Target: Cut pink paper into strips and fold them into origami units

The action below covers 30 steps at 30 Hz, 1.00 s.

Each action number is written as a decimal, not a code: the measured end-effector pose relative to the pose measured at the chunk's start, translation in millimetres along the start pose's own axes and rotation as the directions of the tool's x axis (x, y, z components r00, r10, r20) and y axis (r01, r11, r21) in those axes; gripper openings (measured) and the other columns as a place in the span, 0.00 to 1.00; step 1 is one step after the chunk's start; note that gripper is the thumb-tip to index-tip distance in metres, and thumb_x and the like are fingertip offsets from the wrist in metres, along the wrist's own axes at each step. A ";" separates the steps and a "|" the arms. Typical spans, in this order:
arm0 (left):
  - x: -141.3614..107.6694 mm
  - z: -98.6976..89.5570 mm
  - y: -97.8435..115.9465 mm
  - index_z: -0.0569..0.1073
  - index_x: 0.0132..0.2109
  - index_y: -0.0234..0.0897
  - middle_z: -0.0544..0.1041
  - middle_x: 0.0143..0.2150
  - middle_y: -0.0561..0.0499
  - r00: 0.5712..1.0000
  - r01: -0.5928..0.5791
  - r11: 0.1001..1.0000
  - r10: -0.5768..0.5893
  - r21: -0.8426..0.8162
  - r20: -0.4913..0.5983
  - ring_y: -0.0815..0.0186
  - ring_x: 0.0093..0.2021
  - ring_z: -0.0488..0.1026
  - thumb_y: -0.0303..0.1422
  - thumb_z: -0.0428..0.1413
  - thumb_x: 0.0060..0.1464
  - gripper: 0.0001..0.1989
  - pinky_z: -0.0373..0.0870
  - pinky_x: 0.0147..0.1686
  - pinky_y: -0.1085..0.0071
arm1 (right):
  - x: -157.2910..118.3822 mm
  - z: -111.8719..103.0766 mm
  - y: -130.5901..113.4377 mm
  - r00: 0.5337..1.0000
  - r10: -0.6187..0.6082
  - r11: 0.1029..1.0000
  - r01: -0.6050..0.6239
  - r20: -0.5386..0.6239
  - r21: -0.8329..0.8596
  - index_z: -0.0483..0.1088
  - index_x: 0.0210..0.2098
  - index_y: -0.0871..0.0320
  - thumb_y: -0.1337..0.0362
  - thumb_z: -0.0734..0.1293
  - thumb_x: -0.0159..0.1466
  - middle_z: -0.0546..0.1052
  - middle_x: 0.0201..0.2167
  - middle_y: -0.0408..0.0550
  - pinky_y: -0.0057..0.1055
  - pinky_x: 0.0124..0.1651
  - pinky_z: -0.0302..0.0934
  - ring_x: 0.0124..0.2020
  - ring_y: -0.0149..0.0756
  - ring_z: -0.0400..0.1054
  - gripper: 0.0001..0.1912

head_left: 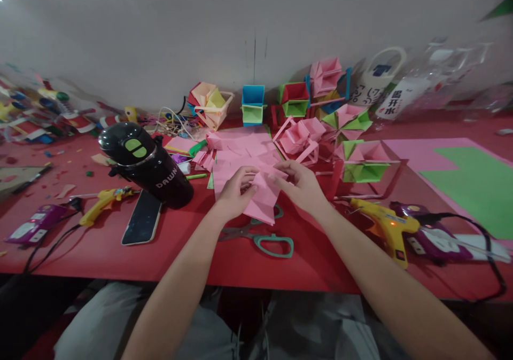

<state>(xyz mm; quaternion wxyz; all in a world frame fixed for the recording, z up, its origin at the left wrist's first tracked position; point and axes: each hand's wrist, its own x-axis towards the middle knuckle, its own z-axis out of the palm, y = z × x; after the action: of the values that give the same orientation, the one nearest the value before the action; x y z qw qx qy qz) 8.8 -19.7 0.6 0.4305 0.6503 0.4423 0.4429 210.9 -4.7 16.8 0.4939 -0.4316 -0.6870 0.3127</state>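
Note:
A folded piece of pink paper (262, 197) is held between my two hands above the middle of the red table. My left hand (239, 190) grips its left side with bent fingers. On the other side, my right hand (298, 185) pinches the paper's upper right edge between thumb and fingers. Green-handled scissors (273, 246) lie on the table just under the paper, their blades pointing left. Behind my hands, more pink sheets (232, 151) are spread flat.
A black bottle (168, 175) and a phone (143, 218) are at the left. Yellow glue guns (98, 206) with cords lie on both sides. Folded paper boxes (253, 104) line the back. Pink and green sheets (476, 189) cover the right side of the red table (180, 253).

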 end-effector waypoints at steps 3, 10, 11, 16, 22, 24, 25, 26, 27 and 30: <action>1.8 0.3 -0.5 0.68 0.55 0.39 0.79 0.44 0.46 0.998 0.060 0.998 -0.061 -0.027 -0.034 0.65 0.46 0.78 0.27 0.57 0.57 0.18 0.72 0.48 0.69 | 0.0 1.2 -0.3 1.000 0.004 1.000 -0.005 0.028 0.028 0.75 0.39 0.57 0.61 0.72 0.60 0.81 0.36 0.48 0.33 0.37 0.68 0.37 0.39 0.75 0.10; 8.6 -0.7 1.5 0.77 0.35 0.35 0.80 0.36 0.49 0.982 0.116 0.990 -0.127 -0.082 -0.143 0.64 0.39 0.77 0.32 0.61 0.52 0.05 0.72 0.44 0.69 | -5.1 2.8 -2.9 0.996 -0.071 0.997 0.073 0.051 -0.026 0.73 0.35 0.57 0.60 0.70 0.63 0.78 0.32 0.44 0.33 0.40 0.67 0.34 0.36 0.73 0.06; 8.5 -1.2 2.8 0.77 0.34 0.35 0.81 0.35 0.50 0.982 0.108 0.991 -0.118 -0.077 -0.145 0.64 0.39 0.77 0.33 0.61 0.52 0.06 0.72 0.43 0.69 | -6.0 3.0 -4.4 0.995 -0.084 0.995 0.087 0.059 -0.049 0.73 0.36 0.56 0.60 0.70 0.64 0.78 0.32 0.45 0.33 0.40 0.67 0.35 0.37 0.73 0.06; 6.6 -1.9 6.8 0.79 0.33 0.36 0.82 0.36 0.49 0.988 0.068 0.995 -0.077 -0.067 -0.137 0.63 0.40 0.77 0.35 0.61 0.50 0.07 0.73 0.46 0.67 | -7.5 3.4 -11.5 0.987 -0.120 0.976 0.137 0.102 -0.172 0.74 0.38 0.56 0.57 0.69 0.65 0.79 0.35 0.46 0.34 0.42 0.65 0.37 0.39 0.72 0.08; 6.8 -0.5 4.9 0.81 0.34 0.36 0.83 0.37 0.48 0.989 0.071 0.996 -0.077 -0.049 -0.128 0.61 0.40 0.78 0.35 0.60 0.51 0.07 0.73 0.45 0.65 | -6.0 4.8 -11.2 0.976 -0.188 0.955 0.208 0.112 -0.209 0.68 0.26 0.56 0.56 0.66 0.68 0.72 0.26 0.45 0.34 0.35 0.61 0.30 0.37 0.66 0.16; 7.1 -0.4 4.8 0.81 0.33 0.36 0.83 0.36 0.48 0.988 0.079 0.996 -0.085 -0.051 -0.126 0.62 0.40 0.78 0.34 0.60 0.51 0.07 0.73 0.45 0.66 | -6.1 5.6 -10.5 0.971 -0.202 0.957 0.223 0.126 -0.185 0.69 0.28 0.56 0.57 0.65 0.69 0.73 0.28 0.46 0.34 0.38 0.62 0.32 0.38 0.67 0.14; 7.2 -0.4 5.1 0.81 0.33 0.36 0.83 0.36 0.48 0.988 0.086 0.995 -0.093 -0.058 -0.124 0.62 0.40 0.78 0.34 0.60 0.51 0.07 0.73 0.45 0.66 | -6.2 6.0 -10.3 0.970 -0.203 0.958 0.224 0.132 -0.176 0.70 0.28 0.56 0.58 0.65 0.69 0.73 0.29 0.46 0.35 0.38 0.62 0.33 0.38 0.68 0.14; 7.2 -0.4 5.4 0.81 0.33 0.36 0.83 0.36 0.48 0.986 0.094 0.993 -0.103 -0.071 -0.128 0.62 0.39 0.77 0.34 0.60 0.51 0.07 0.73 0.44 0.66 | -6.4 6.3 -10.1 0.970 -0.204 0.959 0.226 0.136 -0.174 0.70 0.28 0.56 0.58 0.65 0.69 0.73 0.29 0.46 0.35 0.38 0.62 0.33 0.38 0.68 0.14; 7.1 -0.3 6.0 0.81 0.33 0.36 0.83 0.35 0.49 0.984 0.104 0.991 -0.115 -0.087 -0.134 0.63 0.39 0.77 0.33 0.60 0.50 0.07 0.72 0.44 0.66 | -6.5 6.5 -10.0 0.968 -0.207 0.957 0.230 0.139 -0.176 0.70 0.27 0.56 0.58 0.65 0.69 0.72 0.30 0.46 0.35 0.38 0.62 0.33 0.38 0.67 0.14; 6.5 0.2 7.9 0.81 0.32 0.36 0.82 0.34 0.50 0.975 0.140 0.978 -0.163 -0.154 -0.148 0.64 0.37 0.76 0.33 0.61 0.49 0.06 0.72 0.43 0.68 | -7.0 6.4 -10.8 0.964 -0.224 0.948 0.249 0.141 -0.197 0.70 0.27 0.56 0.59 0.66 0.69 0.70 0.30 0.47 0.35 0.38 0.62 0.34 0.38 0.66 0.14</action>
<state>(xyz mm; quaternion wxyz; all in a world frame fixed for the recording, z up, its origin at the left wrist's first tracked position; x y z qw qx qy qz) 11.9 -15.4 9.4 0.4716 0.5446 0.4911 0.4897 202.8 -15.7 21.1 0.4376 -0.3774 -0.7911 0.2006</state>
